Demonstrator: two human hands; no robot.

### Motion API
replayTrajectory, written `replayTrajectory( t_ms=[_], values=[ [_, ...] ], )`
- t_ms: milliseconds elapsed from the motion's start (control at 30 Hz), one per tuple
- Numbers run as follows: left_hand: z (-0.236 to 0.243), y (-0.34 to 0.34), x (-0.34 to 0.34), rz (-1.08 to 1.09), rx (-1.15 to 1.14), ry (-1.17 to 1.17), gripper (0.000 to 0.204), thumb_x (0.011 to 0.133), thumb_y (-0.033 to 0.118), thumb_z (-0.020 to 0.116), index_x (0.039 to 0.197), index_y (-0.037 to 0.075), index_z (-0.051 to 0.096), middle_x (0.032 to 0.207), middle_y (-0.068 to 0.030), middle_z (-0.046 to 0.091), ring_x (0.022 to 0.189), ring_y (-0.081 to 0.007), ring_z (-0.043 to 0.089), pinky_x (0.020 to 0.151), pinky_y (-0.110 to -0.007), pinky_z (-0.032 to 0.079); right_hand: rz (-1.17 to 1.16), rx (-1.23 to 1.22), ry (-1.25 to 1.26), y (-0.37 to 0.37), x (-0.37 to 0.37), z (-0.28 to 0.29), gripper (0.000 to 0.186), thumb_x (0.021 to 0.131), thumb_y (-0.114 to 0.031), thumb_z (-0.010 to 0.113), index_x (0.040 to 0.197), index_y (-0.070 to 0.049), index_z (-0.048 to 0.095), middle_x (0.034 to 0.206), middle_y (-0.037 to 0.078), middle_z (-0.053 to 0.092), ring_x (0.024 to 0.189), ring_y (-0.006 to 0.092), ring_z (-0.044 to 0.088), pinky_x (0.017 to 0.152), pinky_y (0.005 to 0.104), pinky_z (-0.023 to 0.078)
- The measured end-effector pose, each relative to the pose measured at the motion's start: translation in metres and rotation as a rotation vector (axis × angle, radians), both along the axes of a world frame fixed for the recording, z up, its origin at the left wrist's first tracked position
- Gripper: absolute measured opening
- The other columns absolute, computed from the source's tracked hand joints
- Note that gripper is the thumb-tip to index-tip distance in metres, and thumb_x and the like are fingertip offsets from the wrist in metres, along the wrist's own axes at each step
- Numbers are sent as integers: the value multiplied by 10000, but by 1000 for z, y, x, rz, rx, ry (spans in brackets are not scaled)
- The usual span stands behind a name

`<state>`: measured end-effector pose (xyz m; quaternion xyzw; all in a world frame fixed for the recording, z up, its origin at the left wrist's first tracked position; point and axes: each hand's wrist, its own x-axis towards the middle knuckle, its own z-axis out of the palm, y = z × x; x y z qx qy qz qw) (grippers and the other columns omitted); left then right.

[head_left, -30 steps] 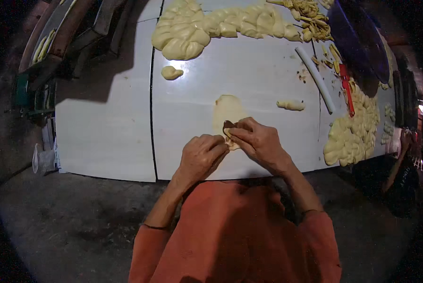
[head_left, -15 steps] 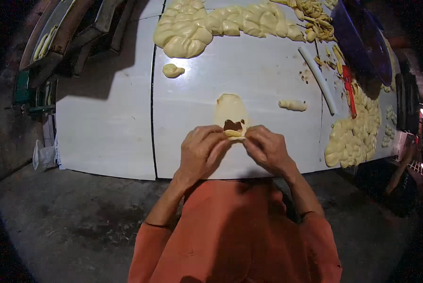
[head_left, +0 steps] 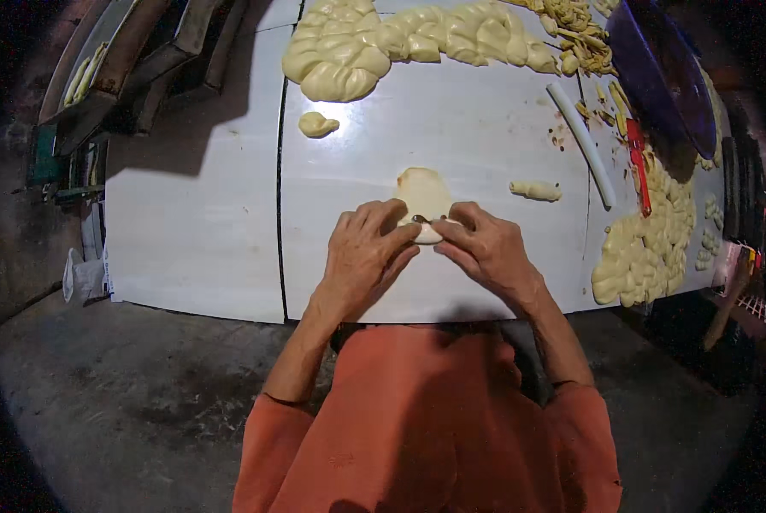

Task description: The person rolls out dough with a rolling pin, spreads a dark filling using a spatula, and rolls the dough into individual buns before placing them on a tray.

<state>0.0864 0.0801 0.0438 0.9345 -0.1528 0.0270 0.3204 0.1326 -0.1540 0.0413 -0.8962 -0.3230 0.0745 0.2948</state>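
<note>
The left hand (head_left: 368, 256) and the right hand (head_left: 486, 248) meet at the near end of a flat oval of pale dough (head_left: 423, 195) lying on the white table (head_left: 195, 231), both sets of fingers pinched together on its near edge, which is curled up over a dark bit of filling (head_left: 420, 219) — only a sliver of that still shows between the fingertips. The far half of the piece lies flat and open, touching nothing else. To my eye the step in hand is rolling the near edge over the filling, and doing it well looks like a matter of even pressure: both hands should press alike so the roll stays straight, thumbs tucking the filling under rather than squeezing it out at the sides, and the soft sheet should not be stretched thin enough to tear. Further off, a small dough lump (head_left: 317, 125) sits well apart to the left, a short dough roll (head_left: 535, 190) lies near on the right, a large heap of dough (head_left: 349, 51) runs along the far edge, and a white rod (head_left: 581, 144) rests beside a red-handled tool (head_left: 639, 167) — all clear of the work.
</note>
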Motion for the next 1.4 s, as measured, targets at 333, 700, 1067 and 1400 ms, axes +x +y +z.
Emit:
replayTrajectory(
  t_ms=[333, 700, 1067, 1400],
  values=[
    [-14, 8, 12, 112, -75, 9, 209, 901, 233, 744, 1053, 89, 757, 1164, -88, 682, 1085, -277, 618, 871, -420, 487, -189, 10, 61, 10, 6, -6, 177, 977, -203, 647, 1109, -93, 688, 931, 85, 640, 728, 280, 672, 626, 392, 560],
    [-19, 23, 22, -137, 36, -104, 286, 856, 226, 783, 1125, 147, 723, 1053, -22, 660, 962, -234, 640, 772, -394, 505, 129, -60, -250, -6, 16, -22, 324, 906, -251, 726, 1217, -182, 668, 970, 69, 626, 716, 226, 655, 599, 360, 543],
    [-20, 24, 18, -80, 32, -154, 244, 823, 166, 818, 1058, 154, 752, 1005, -61, 719, 876, -247, 683, 726, -388, 558, 77, 43, -241, -24, 13, -19, 278, 834, -227, 805, 1071, -108, 722, 966, 71, 678, 742, 227, 680, 610, 359, 549],
    [-16, 13, 18, -28, -2, -167, 257, 877, 223, 774, 1122, 158, 730, 1064, -54, 680, 883, -234, 655, 708, -386, 511, 1, 86, -320, -10, 15, -29, 269, 881, -258, 767, 1101, -112, 715, 958, 50, 692, 724, 230, 684, 607, 360, 546]
  ],
)
